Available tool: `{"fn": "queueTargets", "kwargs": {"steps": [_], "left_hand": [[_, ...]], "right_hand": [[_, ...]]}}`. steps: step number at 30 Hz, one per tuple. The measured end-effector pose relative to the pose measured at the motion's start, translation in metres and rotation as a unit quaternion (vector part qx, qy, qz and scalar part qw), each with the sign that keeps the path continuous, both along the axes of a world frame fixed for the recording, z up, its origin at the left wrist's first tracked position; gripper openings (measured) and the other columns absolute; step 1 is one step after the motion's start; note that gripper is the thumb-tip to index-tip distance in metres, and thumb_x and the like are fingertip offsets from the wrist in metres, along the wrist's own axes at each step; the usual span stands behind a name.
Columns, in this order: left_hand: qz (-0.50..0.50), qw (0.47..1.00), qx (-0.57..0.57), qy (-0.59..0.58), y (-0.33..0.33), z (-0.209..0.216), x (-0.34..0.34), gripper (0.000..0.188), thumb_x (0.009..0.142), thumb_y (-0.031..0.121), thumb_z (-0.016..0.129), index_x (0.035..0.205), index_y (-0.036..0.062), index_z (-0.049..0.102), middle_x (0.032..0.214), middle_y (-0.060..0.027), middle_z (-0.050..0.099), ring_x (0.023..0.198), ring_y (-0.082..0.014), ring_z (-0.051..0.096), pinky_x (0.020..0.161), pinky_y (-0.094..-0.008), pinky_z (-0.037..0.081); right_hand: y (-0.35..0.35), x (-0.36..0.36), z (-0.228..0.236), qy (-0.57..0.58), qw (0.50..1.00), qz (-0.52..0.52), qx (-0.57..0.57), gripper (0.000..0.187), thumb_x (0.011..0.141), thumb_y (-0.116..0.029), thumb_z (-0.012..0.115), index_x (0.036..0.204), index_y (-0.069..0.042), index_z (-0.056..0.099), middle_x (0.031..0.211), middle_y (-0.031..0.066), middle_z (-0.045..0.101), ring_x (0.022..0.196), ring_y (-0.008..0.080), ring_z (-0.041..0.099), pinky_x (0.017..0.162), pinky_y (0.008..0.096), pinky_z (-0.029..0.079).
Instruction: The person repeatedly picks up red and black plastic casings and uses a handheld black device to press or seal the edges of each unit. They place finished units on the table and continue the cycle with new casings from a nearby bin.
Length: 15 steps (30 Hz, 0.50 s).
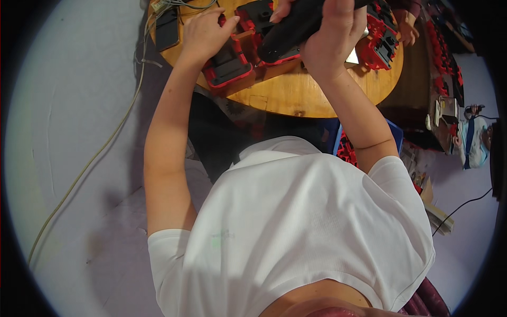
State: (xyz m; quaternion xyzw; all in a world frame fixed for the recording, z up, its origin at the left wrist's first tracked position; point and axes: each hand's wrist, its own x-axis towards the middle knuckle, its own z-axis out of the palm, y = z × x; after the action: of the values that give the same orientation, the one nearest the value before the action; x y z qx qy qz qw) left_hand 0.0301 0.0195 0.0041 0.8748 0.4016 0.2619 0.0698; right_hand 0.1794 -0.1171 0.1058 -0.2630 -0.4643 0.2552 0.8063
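My right hand (332, 45) is closed around a thick black cylindrical tool (293, 30), tilted over the table; its far end runs out of the picture at the top. A fingertip shows on the tool's far side. My left hand (206, 34) lies over the left edge of the parts, thumb and forefinger apart, touching a red-and-black plastic casing (228, 66). Another such casing (288, 57) sits beneath the tool, partly covered by it. Brown blocks or box sides (245, 43) show between the casings.
The round wooden table (285, 98) bears more red-and-black casings (377, 45) at right. Another person's hand (408, 31) is beyond them. A dark flat box (167, 31) and cables (177, 4) lie at left. Below the table edge stands a blue crate (393, 134) with red parts.
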Motion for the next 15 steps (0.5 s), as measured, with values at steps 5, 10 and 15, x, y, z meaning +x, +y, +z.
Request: {"fn": "queueTargets", "kwargs": {"steps": [5,10,15], "left_hand": [[0.004,1.0,-0.008,0.004,-0.001,0.0,-0.001,0.057,0.087,0.052,0.055,0.114,0.0045,0.068,0.108,-0.0147,0.068,0.106,-0.0299,0.062,0.095,-0.041,0.043],[-0.022,0.999,-0.02,-0.013,0.001,0.005,0.007,0.053,0.086,0.051,0.058,0.108,0.0038,0.068,0.095,-0.0145,0.07,0.094,-0.0332,0.064,0.088,-0.0432,0.045],[-0.036,0.995,0.049,-0.073,-0.008,0.005,-0.014,0.042,0.086,0.041,0.062,0.102,0.002,0.067,0.086,-0.0197,0.067,0.084,-0.0384,0.063,0.075,-0.0489,0.046]], "right_hand": [[0.006,-0.012,-0.004,-0.025,0.999,0.027,0.009,0.057,0.087,-0.044,0.07,0.113,-0.002,0.043,0.08,0.0109,0.058,0.062,0.0188,0.06,0.056,0.0317,0.052],[0.009,-0.012,-0.014,-0.052,0.998,0.028,0.009,0.061,0.086,-0.046,0.07,0.116,-0.003,0.04,0.084,0.0121,0.059,0.065,0.019,0.061,0.059,0.0311,0.052],[0.009,-0.03,-0.026,-0.11,0.994,0.01,0.002,0.051,0.075,-0.021,0.079,0.111,0.0,0.05,0.092,0.0071,0.057,0.082,0.0149,0.056,0.073,0.0294,0.048]]}}
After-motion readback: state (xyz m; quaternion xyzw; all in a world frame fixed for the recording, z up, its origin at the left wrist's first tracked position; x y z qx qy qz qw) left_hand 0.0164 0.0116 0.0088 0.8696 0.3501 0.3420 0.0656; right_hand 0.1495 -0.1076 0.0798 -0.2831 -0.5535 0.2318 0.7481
